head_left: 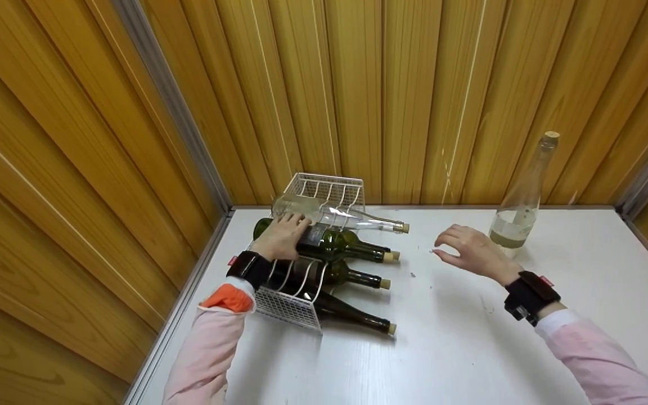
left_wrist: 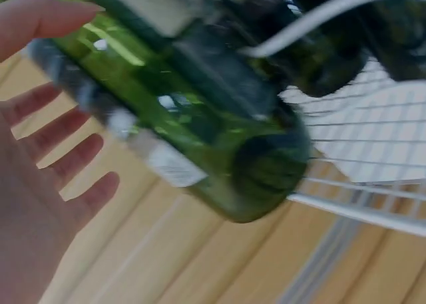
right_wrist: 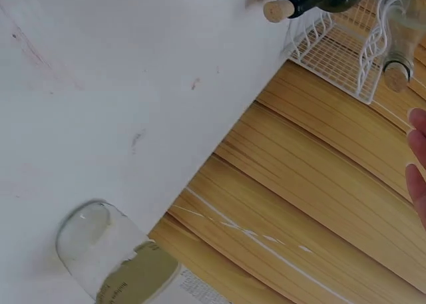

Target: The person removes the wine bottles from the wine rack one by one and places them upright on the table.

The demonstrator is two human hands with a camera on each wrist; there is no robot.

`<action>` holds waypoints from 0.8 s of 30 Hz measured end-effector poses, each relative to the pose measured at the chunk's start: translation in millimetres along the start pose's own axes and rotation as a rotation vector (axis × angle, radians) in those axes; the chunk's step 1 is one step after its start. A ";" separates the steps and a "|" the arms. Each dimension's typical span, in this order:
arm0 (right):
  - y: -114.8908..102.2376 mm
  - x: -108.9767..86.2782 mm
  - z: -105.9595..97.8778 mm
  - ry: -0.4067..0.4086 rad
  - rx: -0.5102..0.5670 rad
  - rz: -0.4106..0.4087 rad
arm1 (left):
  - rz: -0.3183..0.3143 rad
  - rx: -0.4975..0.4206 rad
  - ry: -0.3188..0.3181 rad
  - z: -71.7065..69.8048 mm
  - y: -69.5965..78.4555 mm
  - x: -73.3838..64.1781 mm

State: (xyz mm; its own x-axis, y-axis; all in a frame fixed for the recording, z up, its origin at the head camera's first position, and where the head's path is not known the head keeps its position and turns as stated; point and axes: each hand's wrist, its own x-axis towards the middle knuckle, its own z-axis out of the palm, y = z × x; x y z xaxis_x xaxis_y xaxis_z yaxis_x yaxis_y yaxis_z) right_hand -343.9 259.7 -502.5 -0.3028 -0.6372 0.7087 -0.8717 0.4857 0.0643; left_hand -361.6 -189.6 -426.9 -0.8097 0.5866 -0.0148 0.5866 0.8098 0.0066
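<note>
My left hand is over the body of a green wine bottle, which lies with its corked neck to the right on a white wire bottle rack. In the left wrist view the thumb lies over one side of the green glass, and the spread fingers are on the other. A clear corked bottle lies just behind it. My right hand hovers over the white table with loosely bent fingers and nothing in them. To its right stands a clear corked bottle with a torn label.
Darker corked bottles lie in the rack's front slots, the nearest one with its neck out over the table. Wood-patterned walls close off the back and sides, with a metal strip at the left corner.
</note>
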 end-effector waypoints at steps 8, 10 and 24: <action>-10.5 -25.9 7.5 -0.026 0.014 0.235 | 0.048 -0.045 0.073 45.3 -37.2 17.0; -14.3 -30.3 8.9 -0.048 0.060 0.354 | 0.053 -0.036 0.078 46.3 -37.8 17.9; -25.1 -37.4 23.9 -0.090 0.336 0.847 | 0.027 -0.030 0.052 31.5 -25.4 21.5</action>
State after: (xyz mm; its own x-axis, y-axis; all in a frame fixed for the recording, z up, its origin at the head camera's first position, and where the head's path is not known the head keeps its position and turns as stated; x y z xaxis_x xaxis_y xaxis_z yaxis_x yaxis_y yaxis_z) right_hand -319.9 257.0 -547.4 -0.9087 -0.1986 0.3671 -0.4064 0.6214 -0.6699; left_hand -393.5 -197.7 -458.9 -0.7938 0.6071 0.0375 0.6082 0.7930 0.0360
